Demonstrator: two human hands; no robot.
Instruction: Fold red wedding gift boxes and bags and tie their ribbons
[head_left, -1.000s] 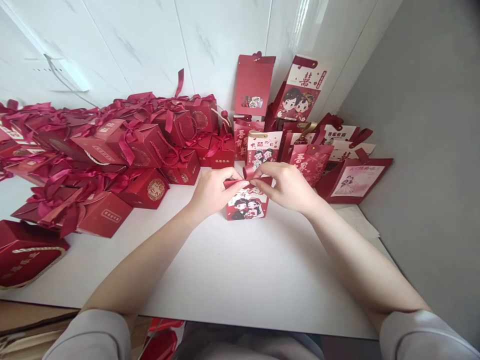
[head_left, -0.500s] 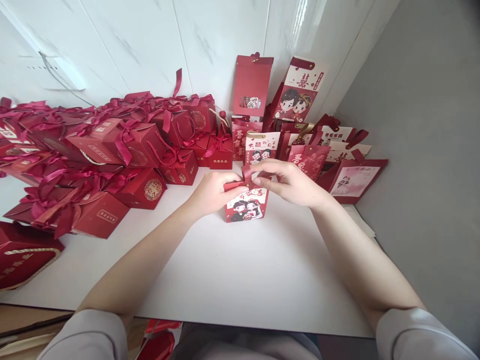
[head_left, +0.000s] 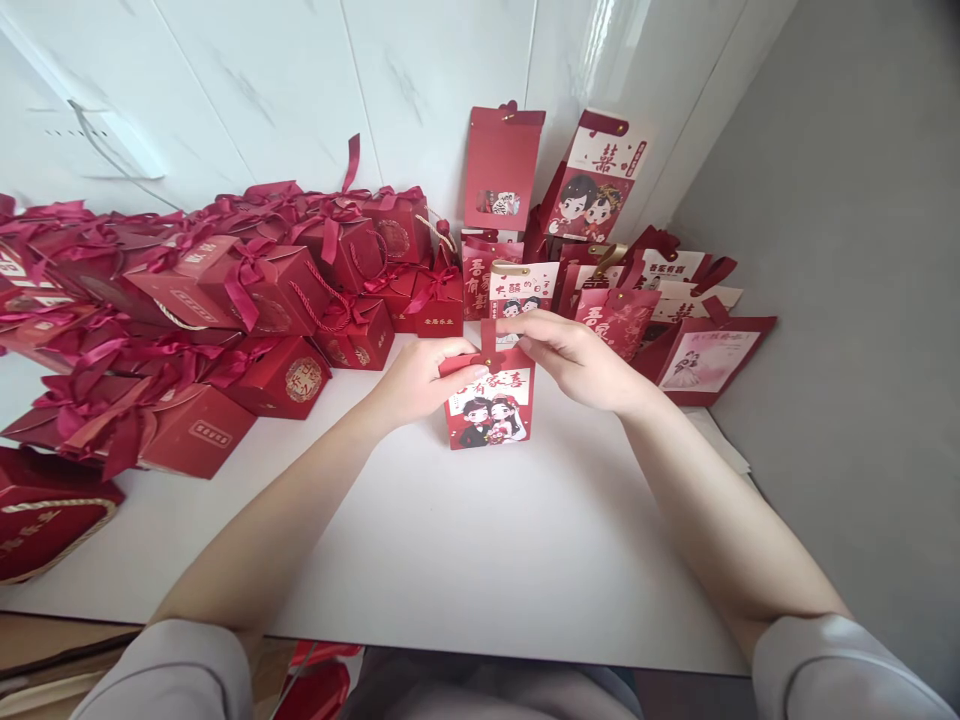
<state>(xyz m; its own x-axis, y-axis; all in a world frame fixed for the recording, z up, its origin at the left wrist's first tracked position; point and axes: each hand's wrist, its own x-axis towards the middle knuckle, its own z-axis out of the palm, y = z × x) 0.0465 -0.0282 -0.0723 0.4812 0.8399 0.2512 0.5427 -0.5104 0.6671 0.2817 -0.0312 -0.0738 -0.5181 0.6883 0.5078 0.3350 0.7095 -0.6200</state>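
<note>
A red and white gift box (head_left: pixel 491 415), printed with a cartoon bride and groom, stands upright on the white table between my hands. A dark red strap (head_left: pixel 489 338) sticks up from its top edge. My left hand (head_left: pixel 427 380) pinches the box's upper left part, thumb across the front and fingers behind. My right hand (head_left: pixel 574 355) is at the top right, its index finger reaching to the strap and its thumb by the box's corner. Whether the right fingers grip the strap or only touch it is partly hidden.
Many red boxes with ribbon bows (head_left: pixel 232 285) are piled along the left. Several upright printed gift boxes (head_left: pixel 600 180) stand at the back right by the wall. A red box with a rope handle (head_left: pixel 45 520) sits at the table's (head_left: pixel 480 570) left front.
The strap, bent in a loop before, now stands straighter above the box. My right index finger has risen a little along it. The box front faces me more fully.
</note>
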